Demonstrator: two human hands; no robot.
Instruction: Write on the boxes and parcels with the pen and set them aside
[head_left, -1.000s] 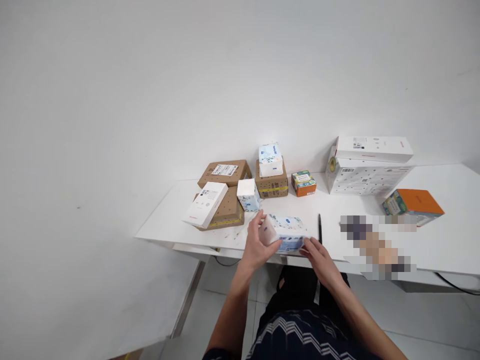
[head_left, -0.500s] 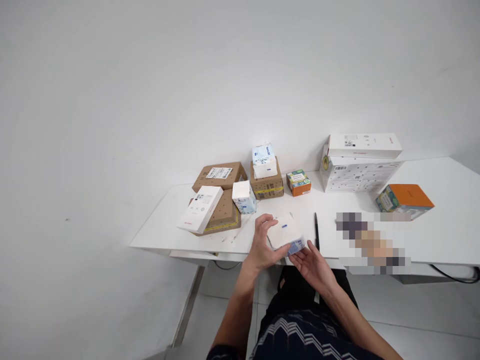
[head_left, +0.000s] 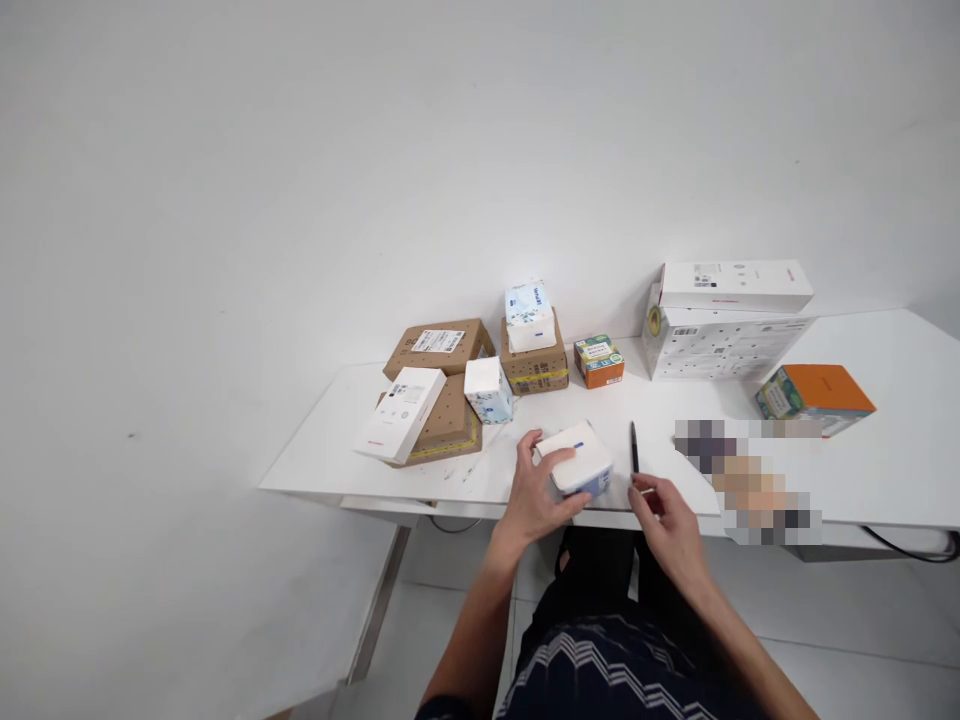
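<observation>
My left hand (head_left: 534,492) is curled around a white and blue pack of tissues (head_left: 576,462) near the table's front edge, with the thumb on the near side and fingers over the top and left. To its right, my right hand (head_left: 667,515) pinches the near end of a black pen (head_left: 634,445). The fingers hide that end, and the pen's far part appears to lie on the table. Another tissue pack (head_left: 489,390) stands farther back, left of the held one.
A tissue pack (head_left: 529,315) sits on a cardboard box (head_left: 535,370). More brown boxes (head_left: 435,345) and a white box (head_left: 403,412) are at left. A small orange-green box (head_left: 599,361), stacked white boxes (head_left: 731,288) and an orange box (head_left: 817,395) stand rightward. A pixelated patch covers something at right.
My right hand has left the tissue pack and moved right to the pen, closing on its near end. The tissue pack now sits slightly farther right, under my left hand.
</observation>
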